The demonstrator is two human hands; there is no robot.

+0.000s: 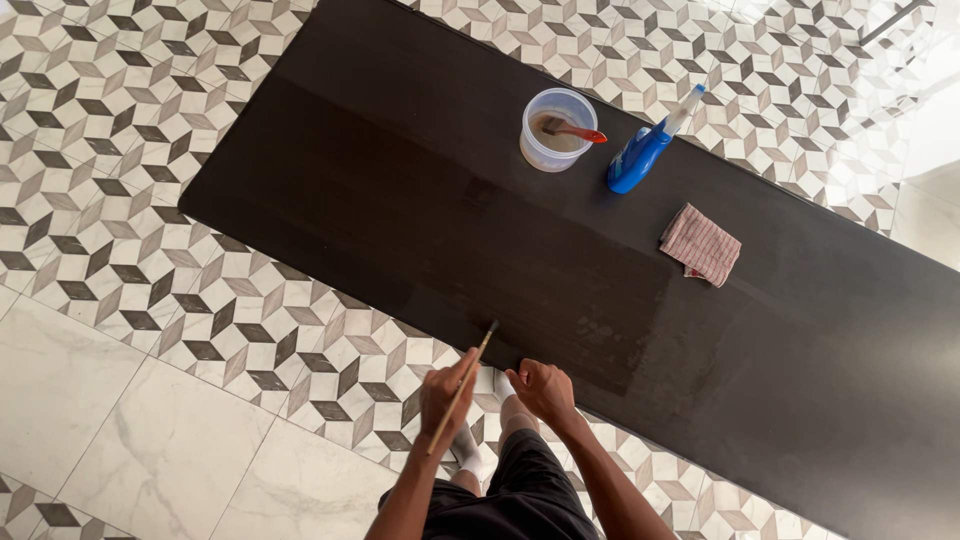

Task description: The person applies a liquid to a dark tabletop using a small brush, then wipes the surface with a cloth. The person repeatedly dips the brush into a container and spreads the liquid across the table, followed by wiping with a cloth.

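Note:
My left hand [445,393] grips a thin wooden-handled brush [463,385] whose dark tip touches the near edge of a long dark wooden tabletop [400,180]. Closed into a fist, my right hand [540,388] rests just beside it at the table's near edge, and I cannot see anything in it. Both hands sit over my knees and white socks.
A clear plastic tub [558,128] of brownish liquid with a red-handled brush [575,130] in it stands at the far side. A blue spray bottle [645,150] lies beside it, and a folded striped cloth [700,244] lies to the right. Patterned tile floor [120,150] surrounds the table.

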